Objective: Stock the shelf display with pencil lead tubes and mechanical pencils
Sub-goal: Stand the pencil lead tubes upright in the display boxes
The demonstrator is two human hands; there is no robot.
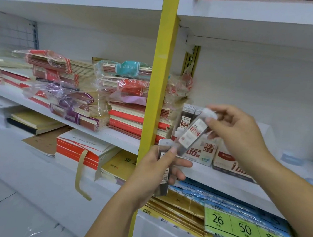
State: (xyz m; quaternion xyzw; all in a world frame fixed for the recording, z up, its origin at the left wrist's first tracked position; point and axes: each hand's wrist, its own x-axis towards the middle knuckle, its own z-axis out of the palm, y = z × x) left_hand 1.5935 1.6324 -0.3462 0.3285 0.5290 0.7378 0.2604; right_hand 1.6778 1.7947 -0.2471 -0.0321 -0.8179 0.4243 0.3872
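Beside the yellow post (159,80), your left grip (151,173) clasps an upright tube (164,146), your right grip (240,135) pinches a seemingly tilted tube (193,133).

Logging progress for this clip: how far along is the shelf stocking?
Done: a few lead tubes stand in the display box on the shelf. In hand: the right hand pinches one tilted tube; the left hand grips spare tubes. Left: placing those, plus mechanical pencils, none visible here.

The white shelf (120,136) carries plastic-wrapped notebook stacks (72,98) left of the yellow post (159,80). Right of it stand lead display boxes (204,154) holding upright tubes (186,119).
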